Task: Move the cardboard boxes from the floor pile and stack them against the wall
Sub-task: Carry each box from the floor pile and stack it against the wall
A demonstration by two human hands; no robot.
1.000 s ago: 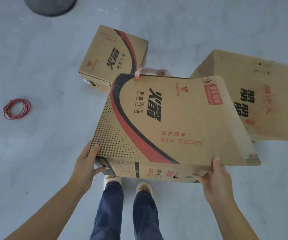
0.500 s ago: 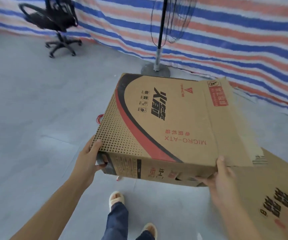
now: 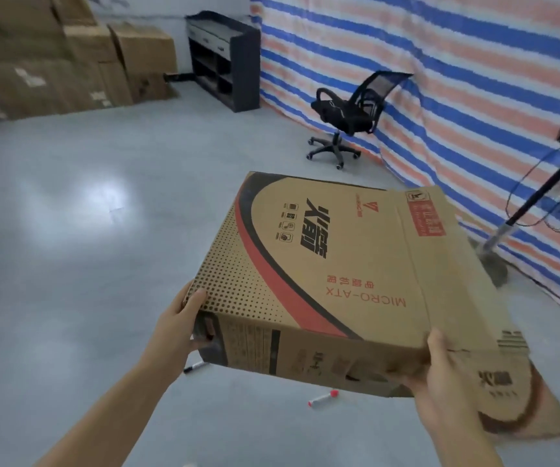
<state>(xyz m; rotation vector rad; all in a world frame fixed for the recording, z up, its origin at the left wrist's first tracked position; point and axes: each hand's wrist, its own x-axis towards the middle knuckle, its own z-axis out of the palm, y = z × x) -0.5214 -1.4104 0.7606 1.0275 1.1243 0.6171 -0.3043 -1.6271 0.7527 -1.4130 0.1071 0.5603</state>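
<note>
I carry a flat brown cardboard box (image 3: pixel 346 274) printed with a red and black curve and "MICRO-ATX", held off the floor in front of me. My left hand (image 3: pixel 177 326) grips its near left corner, thumb on the top face. My right hand (image 3: pixel 440 375) grips the near right edge, thumb on top, fingers under it. Another box of the same print (image 3: pixel 521 406) lies on the floor at the lower right, partly hidden behind the carried one. A stack of plain cardboard boxes (image 3: pixel 70 62) stands against the far wall at the upper left.
A dark shelf unit (image 3: pixel 224 59) stands beside the stack. A black office chair (image 3: pixel 349 116) and a standing fan (image 3: pixel 541 197) stand along the striped tarp (image 3: pixel 440 62) on the right. Two markers (image 3: pixel 322 397) lie on the grey floor under the box.
My view has turned left and lifted from the floor pile to the far wall and its stack. The box stays in both hands, carried along with the turn.
</note>
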